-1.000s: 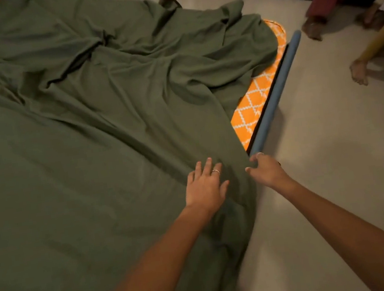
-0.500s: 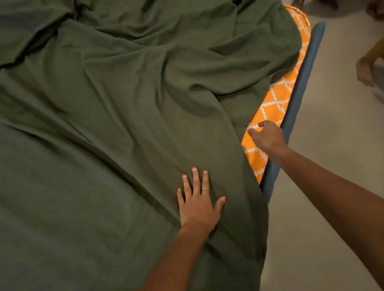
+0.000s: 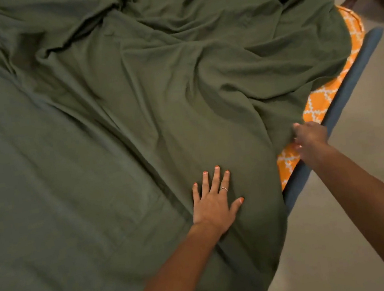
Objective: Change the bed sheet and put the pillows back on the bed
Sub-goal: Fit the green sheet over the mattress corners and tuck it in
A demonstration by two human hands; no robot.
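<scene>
Sheet, green (image 3: 115,131): one piece, plain dark olive cloth, spread over nearly the whole bed. Near and left portions lie fairly flat; far and right portions are heaped in loose folds and deep creases. Main creases run on a diagonal, from the upper left down toward the lower right, ending near the two hands. The near right part hangs over the side of the bed toward the floor (image 3: 341,211).

Mattress cover, orange with white lattice print (image 3: 320,104): visible only as a narrow strip along the bed's right side, where the green sheet falls short. The strip runs from near right up to the far right corner, parallel to the blue-grey bed rail (image 3: 354,85) just outside it.

Left hand (image 3: 214,202): laid palm down on the green sheet near its right edge, fingers straight and slightly spread, pointing away from the person. Ring on one finger, orange nail polish.

Right hand (image 3: 311,138): at the sheet's right edge, over the orange strip, fingers curled and pinching the edge of the green cloth. Somewhat blurred.

Second person: a foot (image 3: 350,1) and dark red garment at the far right corner, on the floor beyond the bed.
</scene>
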